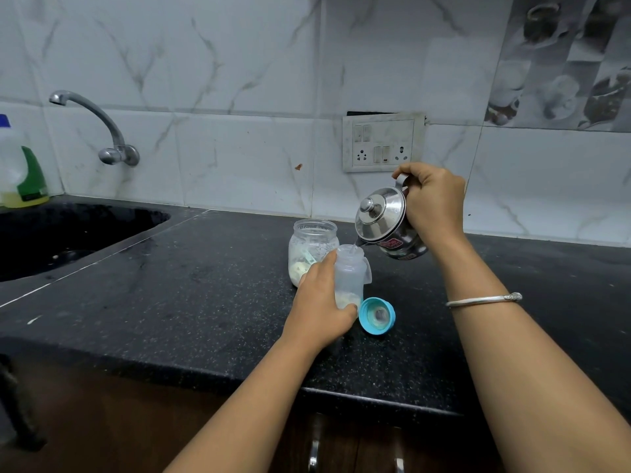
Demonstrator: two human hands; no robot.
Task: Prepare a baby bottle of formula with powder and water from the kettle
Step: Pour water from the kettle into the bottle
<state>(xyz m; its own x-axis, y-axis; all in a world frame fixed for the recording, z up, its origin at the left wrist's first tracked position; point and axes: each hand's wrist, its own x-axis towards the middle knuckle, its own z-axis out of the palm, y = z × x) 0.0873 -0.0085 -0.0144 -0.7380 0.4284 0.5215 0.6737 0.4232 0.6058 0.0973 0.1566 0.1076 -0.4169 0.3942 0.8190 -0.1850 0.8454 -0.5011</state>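
Note:
A clear baby bottle (349, 273) stands upright on the black counter (170, 302) with pale powder at its bottom. My left hand (319, 302) grips its lower half. My right hand (432, 199) grips the handle of a small steel kettle (386, 223), which is tilted so its spout sits just over the bottle's open mouth. A thin stream of water runs from the spout into the bottle. Behind the bottle stands an open glass jar (309, 247) of formula powder with a scoop inside. The teal bottle cap with its teat (377, 315) lies on the counter, right of the bottle.
A dark sink (68, 230) lies at the left under a wall tap (102, 131). A dish-soap bottle (20, 169) stands in the far left corner. A switch and socket plate (382, 143) is on the tiled wall behind the kettle. Cupboard handles (314, 452) show below the counter edge.

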